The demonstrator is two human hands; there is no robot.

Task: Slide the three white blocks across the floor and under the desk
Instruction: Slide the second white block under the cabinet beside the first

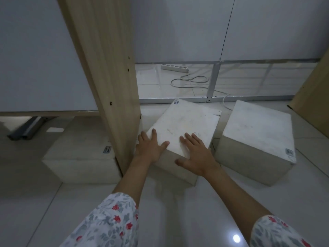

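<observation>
- Blocks: three white ones on the tiled floor (178, 211). Middle block (187, 125) sits angled just right of the wooden desk panel (110, 86), right block (258, 132) is near it with a small gap, left block (80, 157) is on the other side of the panel.
- My left hand (151, 148) lies flat on the middle block's near left corner, fingers straight, thumb spread. My right hand (194, 154) lies flat over its near edge, fingers on top, thumb down the side. Both are spread and pressing, gripping nothing.
- Palms go on the near edge so I can shove it away from me, I'd guess; the block looks too bulky to pinch.
- Middle and right blocks seem already within the desk's bay; the middle one is skewed, so it probably needs straightening.
- Hard to tell: the left block is dim and partly behind the panel, so I can't say if it's under a desk.
- Desk top is out of frame.
- Labels on the blocks are unreadable.
- Power strip (174, 67) and cable lie far back, beyond a metal floor rail (178, 100).
- Brown board at the right edge is cut off.
</observation>
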